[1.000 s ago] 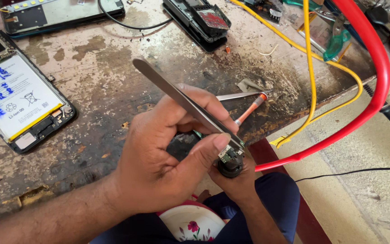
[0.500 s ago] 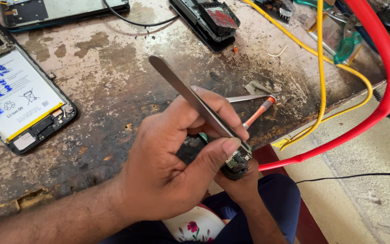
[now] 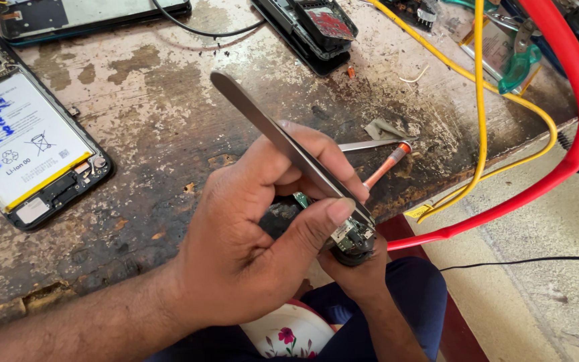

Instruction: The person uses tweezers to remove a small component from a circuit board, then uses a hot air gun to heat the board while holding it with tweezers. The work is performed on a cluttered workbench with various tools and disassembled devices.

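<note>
My left hand (image 3: 249, 248) reaches in from the lower left and pinches long metal tweezers (image 3: 263, 121). Their tips rest on a small green circuit board (image 3: 350, 234) fixed to a dark round part. My right hand (image 3: 363, 275) comes up from below, mostly hidden behind the left, and grips that part just off the table's front edge. Both hands are over my lap, in front of the worn workbench (image 3: 149, 87).
An opened phone with its battery showing (image 3: 28, 141) lies at the left, and another phone (image 3: 88, 13) lies at the top. A black opened device (image 3: 309, 27), an orange-tipped screwdriver (image 3: 387, 164) and spare tweezers (image 3: 363, 144) sit behind my hands. A red cable (image 3: 571, 100), yellow wire (image 3: 480, 100) and green-handled pliers (image 3: 521, 60) are at the right.
The view has shifted slightly, and my hands with the tweezers and the board have edged a little to the right. Both grips are unchanged.
</note>
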